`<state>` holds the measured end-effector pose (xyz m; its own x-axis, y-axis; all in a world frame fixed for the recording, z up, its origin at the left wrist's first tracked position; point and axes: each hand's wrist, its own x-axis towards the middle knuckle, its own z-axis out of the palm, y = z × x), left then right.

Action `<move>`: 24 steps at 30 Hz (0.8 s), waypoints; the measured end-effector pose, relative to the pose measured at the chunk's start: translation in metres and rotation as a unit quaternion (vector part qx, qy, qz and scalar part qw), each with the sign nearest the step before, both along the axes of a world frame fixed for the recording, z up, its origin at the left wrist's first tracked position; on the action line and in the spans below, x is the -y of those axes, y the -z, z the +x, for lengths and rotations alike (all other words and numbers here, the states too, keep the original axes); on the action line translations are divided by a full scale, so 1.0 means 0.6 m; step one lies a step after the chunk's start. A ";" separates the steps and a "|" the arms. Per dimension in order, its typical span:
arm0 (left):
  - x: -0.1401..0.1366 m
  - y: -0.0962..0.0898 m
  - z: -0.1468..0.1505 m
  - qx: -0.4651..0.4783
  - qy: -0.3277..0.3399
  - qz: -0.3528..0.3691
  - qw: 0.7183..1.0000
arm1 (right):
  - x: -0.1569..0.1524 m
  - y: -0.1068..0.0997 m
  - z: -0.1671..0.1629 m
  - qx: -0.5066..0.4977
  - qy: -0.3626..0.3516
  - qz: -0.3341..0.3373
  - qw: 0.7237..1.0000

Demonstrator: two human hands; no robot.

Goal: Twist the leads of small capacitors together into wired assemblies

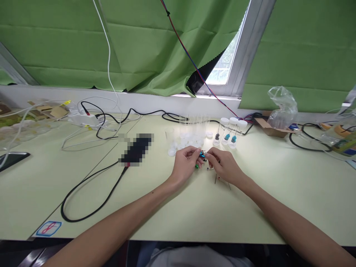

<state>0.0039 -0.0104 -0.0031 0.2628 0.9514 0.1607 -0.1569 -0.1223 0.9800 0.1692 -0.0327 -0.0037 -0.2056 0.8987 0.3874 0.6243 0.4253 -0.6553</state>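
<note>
Shiny blue piece (202,154), partly hidden, is pinched in left hand (185,163); whether right hand (226,166) grips it, I cannot tell. Blue-framed label (49,228) shows a looped red mark.

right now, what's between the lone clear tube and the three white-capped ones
In the head view, a cluster of clear tubes stands between them, plus a small white piece.

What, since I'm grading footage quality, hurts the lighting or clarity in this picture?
Head view: daylight burns out much of the window beside the green curtain; head view: the clear tubes look hazy, their edges merging; head view: coarse pixel blocks cover a dark device; head view: the blue piece at the left hand is too small to read in detail.
</note>
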 end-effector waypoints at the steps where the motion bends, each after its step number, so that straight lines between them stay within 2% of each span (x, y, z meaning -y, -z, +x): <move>1: 0.000 0.001 0.000 0.001 0.001 0.000 1.000 | 0.000 0.000 0.000 0.000 0.000 -0.001 1.000; 8: -0.001 0.000 -0.002 -0.018 0.000 0.011 1.000 | 0.003 -0.004 -0.002 -0.019 -0.010 -0.011 1.000; 17: 0.000 -0.012 -0.009 -0.101 0.013 0.077 0.992 | 0.003 -0.008 -0.005 -0.009 -0.046 -0.006 0.999; 24: 0.008 -0.013 -0.014 -0.208 -0.001 0.165 0.964 | 0.003 -0.003 -0.004 0.003 -0.040 -0.009 0.999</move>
